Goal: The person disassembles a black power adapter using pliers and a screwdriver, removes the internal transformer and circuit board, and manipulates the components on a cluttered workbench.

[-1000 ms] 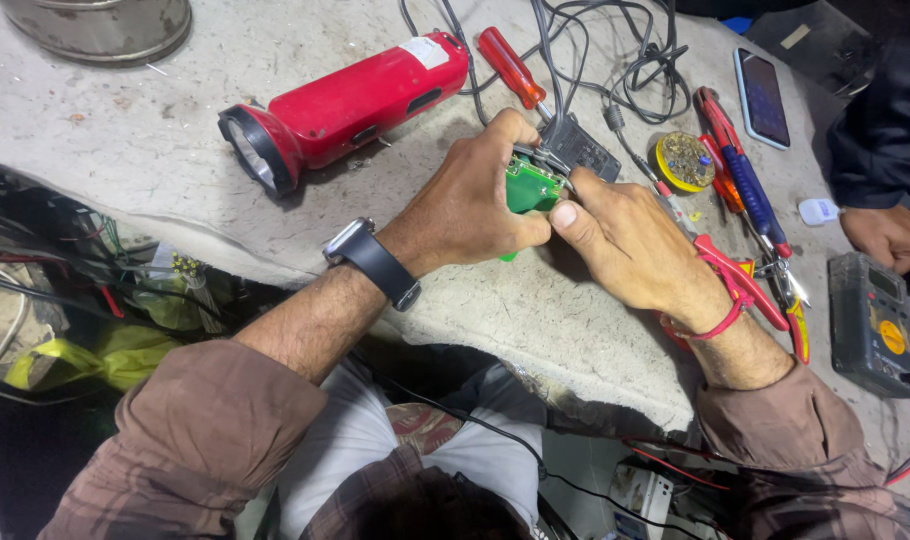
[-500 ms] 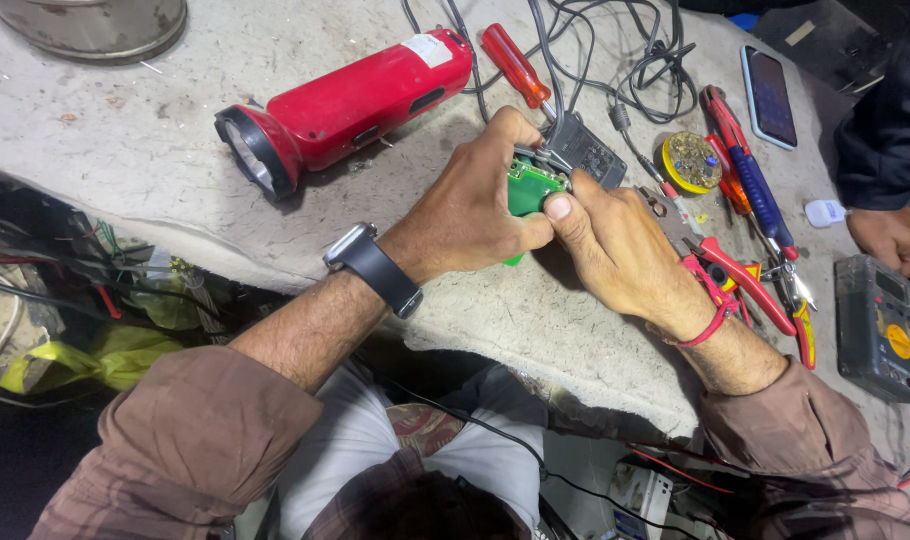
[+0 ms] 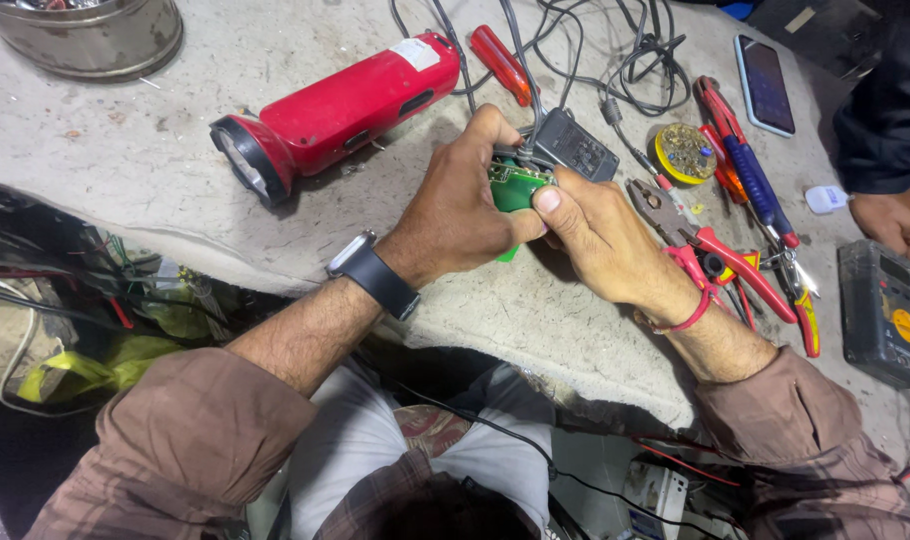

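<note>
A small green circuit board (image 3: 515, 187) is pinched between both my hands over the grey stone worktop (image 3: 125, 160). My left hand (image 3: 462, 208), with a dark watch on the wrist, wraps the board from the left. From the right, my right hand (image 3: 600, 238) presses its thumb on the board's edge; a red thread is around that wrist. A black adapter block (image 3: 575, 148) with a grey cable lies right behind the board, touching my fingers.
A red torch (image 3: 335, 110) lies at the back left, a metal pot (image 3: 85, 35) in the far corner. Red-handled pliers (image 3: 720, 255), screwdrivers, a yellow tape roll (image 3: 683, 153), a phone (image 3: 765, 85) and a meter (image 3: 887, 312) lie right. Another person's hand (image 3: 900, 222) rests there.
Both hands keep their grip on the green board with only small finger shifts. The view has drifted slightly; nothing on the worktop has moved.
</note>
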`<control>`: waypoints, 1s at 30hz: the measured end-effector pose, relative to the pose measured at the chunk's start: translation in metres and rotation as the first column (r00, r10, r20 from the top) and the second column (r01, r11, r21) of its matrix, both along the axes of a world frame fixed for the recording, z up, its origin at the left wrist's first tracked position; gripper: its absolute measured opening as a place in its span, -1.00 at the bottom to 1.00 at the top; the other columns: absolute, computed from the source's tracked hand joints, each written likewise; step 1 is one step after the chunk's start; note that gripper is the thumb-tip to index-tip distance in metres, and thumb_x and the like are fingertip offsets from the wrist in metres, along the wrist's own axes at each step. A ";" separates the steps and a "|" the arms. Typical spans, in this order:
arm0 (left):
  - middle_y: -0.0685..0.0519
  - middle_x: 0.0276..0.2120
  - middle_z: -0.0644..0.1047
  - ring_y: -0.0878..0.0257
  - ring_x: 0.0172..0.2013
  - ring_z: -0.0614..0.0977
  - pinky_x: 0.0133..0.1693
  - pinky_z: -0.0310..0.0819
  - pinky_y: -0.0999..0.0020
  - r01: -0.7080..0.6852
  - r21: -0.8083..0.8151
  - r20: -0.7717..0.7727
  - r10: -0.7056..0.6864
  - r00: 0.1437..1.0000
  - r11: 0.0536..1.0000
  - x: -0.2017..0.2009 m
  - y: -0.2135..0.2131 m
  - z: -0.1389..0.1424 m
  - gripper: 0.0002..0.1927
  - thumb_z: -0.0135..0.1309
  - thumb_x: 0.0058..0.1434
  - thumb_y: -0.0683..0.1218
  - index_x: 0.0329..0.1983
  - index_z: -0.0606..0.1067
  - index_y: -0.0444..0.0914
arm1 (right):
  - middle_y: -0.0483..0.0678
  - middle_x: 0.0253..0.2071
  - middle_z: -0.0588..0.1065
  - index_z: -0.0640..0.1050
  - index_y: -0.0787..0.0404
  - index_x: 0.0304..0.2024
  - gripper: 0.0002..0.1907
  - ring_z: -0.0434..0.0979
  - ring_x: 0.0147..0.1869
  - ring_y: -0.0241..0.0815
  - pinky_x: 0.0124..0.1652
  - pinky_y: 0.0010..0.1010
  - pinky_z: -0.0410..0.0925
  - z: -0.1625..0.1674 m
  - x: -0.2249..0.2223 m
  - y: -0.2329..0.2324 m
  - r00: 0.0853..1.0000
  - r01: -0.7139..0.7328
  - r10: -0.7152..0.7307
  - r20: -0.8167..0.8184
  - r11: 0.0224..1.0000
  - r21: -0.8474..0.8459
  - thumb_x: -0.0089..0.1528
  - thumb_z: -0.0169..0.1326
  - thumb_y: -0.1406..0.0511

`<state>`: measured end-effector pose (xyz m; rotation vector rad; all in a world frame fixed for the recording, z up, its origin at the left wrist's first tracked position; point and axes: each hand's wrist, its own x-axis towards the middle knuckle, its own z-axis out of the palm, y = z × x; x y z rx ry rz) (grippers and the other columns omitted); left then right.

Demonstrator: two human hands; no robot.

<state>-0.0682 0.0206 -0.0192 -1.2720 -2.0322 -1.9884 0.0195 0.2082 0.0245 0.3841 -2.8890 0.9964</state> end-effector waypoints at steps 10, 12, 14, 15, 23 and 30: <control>0.02 -0.31 0.56 0.30 -0.26 0.69 -0.25 0.62 0.39 -0.029 0.076 -0.081 0.035 0.996 0.997 0.006 -0.006 0.005 -0.53 0.31 0.09 -0.18 -0.09 0.28 -0.31 | -0.14 -0.11 0.57 0.55 0.26 0.13 -0.58 0.40 -0.27 -0.51 -0.28 -0.67 0.29 -0.015 0.007 -0.011 0.977 0.151 -0.210 -0.024 0.772 -0.617 0.25 0.32 0.32; 0.00 -0.29 0.55 0.27 -0.23 0.70 -0.20 0.62 0.37 -0.050 0.119 -0.208 0.074 0.975 0.992 0.008 -0.009 0.008 -0.55 0.34 0.13 -0.22 -0.10 0.29 -0.31 | -0.10 0.07 0.53 0.56 0.32 0.17 -0.57 0.38 -0.16 -0.50 -0.20 -0.66 0.27 -0.016 0.007 -0.010 0.966 0.022 -0.152 -0.211 0.857 -0.516 0.29 0.33 0.33; 0.01 -0.30 0.55 0.26 -0.23 0.70 -0.23 0.61 0.37 -0.045 0.113 -0.231 0.070 0.970 0.993 0.008 -0.008 0.009 -0.55 0.36 0.10 -0.24 -0.11 0.31 -0.32 | -0.06 0.14 0.52 0.57 0.34 0.16 -0.58 0.38 -0.13 -0.48 -0.19 -0.65 0.26 -0.017 0.008 -0.008 0.936 -0.029 -0.124 -0.329 0.905 -0.425 0.29 0.34 0.33; 0.01 -0.30 0.55 0.25 -0.24 0.70 -0.24 0.61 0.37 -0.048 0.110 -0.243 0.074 0.967 0.993 0.008 -0.008 0.010 -0.55 0.37 0.09 -0.25 -0.11 0.32 -0.32 | -0.03 0.12 0.53 0.58 0.33 0.12 -0.59 0.38 -0.15 -0.47 -0.22 -0.65 0.26 -0.018 0.009 -0.007 0.923 -0.029 -0.129 -0.363 0.916 -0.401 0.27 0.35 0.32; 0.00 -0.37 0.54 0.24 -0.33 0.69 -0.31 0.57 0.33 -0.063 0.118 -0.162 0.082 0.983 0.991 0.011 -0.008 0.007 -0.58 0.37 0.08 -0.27 -0.18 0.33 -0.30 | 0.03 0.05 0.59 0.61 0.28 0.10 -0.64 0.49 -0.18 -0.45 -0.25 -0.67 0.34 -0.025 0.010 -0.007 0.865 0.023 -0.129 -0.484 0.976 -0.218 0.29 0.36 0.29; 0.00 -0.39 0.54 0.23 -0.33 0.70 -0.31 0.57 0.34 -0.099 0.110 -0.184 0.118 0.976 0.989 0.010 -0.006 0.008 -0.60 0.37 0.11 -0.26 -0.19 0.34 -0.30 | 0.00 0.00 0.57 0.61 0.30 0.08 -0.61 0.41 -0.26 -0.47 -0.31 -0.70 0.27 -0.022 0.006 -0.004 0.897 0.016 -0.129 -0.422 0.965 -0.260 0.25 0.38 0.29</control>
